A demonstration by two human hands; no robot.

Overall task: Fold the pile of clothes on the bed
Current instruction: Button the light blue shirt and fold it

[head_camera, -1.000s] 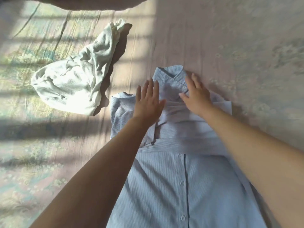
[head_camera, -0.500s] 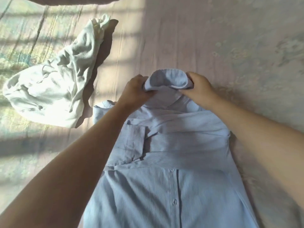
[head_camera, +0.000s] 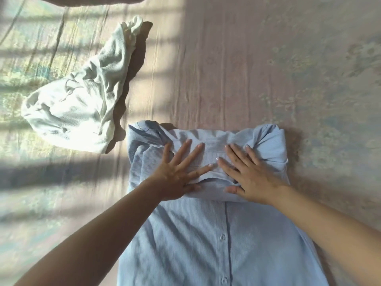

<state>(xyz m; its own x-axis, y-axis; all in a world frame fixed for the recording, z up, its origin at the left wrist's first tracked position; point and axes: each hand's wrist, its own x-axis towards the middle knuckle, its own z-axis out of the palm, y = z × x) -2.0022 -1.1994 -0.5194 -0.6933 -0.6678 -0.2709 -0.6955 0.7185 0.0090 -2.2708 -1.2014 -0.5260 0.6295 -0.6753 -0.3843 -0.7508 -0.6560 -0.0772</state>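
A light blue button-up shirt [head_camera: 206,234] lies on the bed in front of me, button placket facing up. Its top part, with collar and sleeves, is folded down toward me into a thick band. My left hand [head_camera: 177,172] lies flat on the left half of that band, fingers spread. My right hand [head_camera: 245,174] presses flat on the right half, fingers straight. A crumpled white garment [head_camera: 78,100] lies apart to the upper left in sunlight.
The bed sheet [head_camera: 247,69] is pinkish with a faded floral print and wrinkles. Bars of sunlight and shadow cross its left side. A dark blurred shape [head_camera: 92,0] runs along the top edge.
The hands gripped the collar end, folded it down toward me, and now lie flat with straight fingers on the folded band.
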